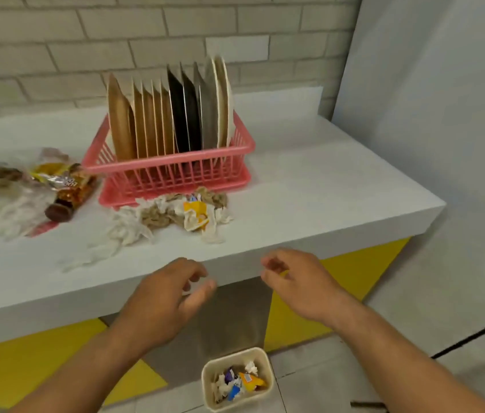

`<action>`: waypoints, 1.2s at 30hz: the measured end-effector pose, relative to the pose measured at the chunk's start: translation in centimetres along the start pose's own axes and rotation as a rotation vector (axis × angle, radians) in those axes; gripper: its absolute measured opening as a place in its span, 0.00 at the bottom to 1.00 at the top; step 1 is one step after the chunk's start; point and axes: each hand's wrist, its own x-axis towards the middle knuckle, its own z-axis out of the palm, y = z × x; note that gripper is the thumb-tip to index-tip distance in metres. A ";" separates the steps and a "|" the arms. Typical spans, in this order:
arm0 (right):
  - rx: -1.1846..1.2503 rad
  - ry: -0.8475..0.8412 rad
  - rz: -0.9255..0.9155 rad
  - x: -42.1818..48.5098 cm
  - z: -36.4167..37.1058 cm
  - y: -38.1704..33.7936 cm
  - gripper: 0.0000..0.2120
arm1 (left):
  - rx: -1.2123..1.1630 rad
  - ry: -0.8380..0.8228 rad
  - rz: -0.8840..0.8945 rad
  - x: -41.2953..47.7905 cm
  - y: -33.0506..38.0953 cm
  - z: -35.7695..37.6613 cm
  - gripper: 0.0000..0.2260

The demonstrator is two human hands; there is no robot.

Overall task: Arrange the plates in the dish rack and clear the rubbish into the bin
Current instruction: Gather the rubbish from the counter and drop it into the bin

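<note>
Several plates (169, 114), tan, black, grey and cream, stand upright in a pink dish rack (175, 171) on the white counter (324, 180). A heap of crumpled tissues and wrappers (172, 216) lies just in front of the rack. More rubbish with a brown bottle (68, 195) lies to its left. On the floor below stands a cream bin (236, 378) holding wrappers and tissue. My left hand (166, 299) and my right hand (297, 284) hover in front of the counter's edge, above the bin, fingers loosely curled and holding nothing.
A brick wall runs behind the counter, and a plain white wall closes off the right side. Yellow and grey cabinet fronts sit under the counter. The floor by the bin is tiled.
</note>
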 end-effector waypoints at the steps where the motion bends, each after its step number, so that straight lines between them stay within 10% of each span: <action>1: -0.007 0.010 -0.021 0.4 -1.0 -1.1 0.03 | 0.006 0.033 0.007 0.6 0.4 -1.3 0.18; 28: -0.431 -0.064 0.055 15.0 4.1 -5.2 0.17 | -0.157 0.023 0.148 11.9 -8.1 -6.3 0.07; 36: -0.442 -0.065 0.054 14.8 1.3 -2.6 0.16 | 0.184 -0.055 0.200 11.1 -4.3 -3.9 0.14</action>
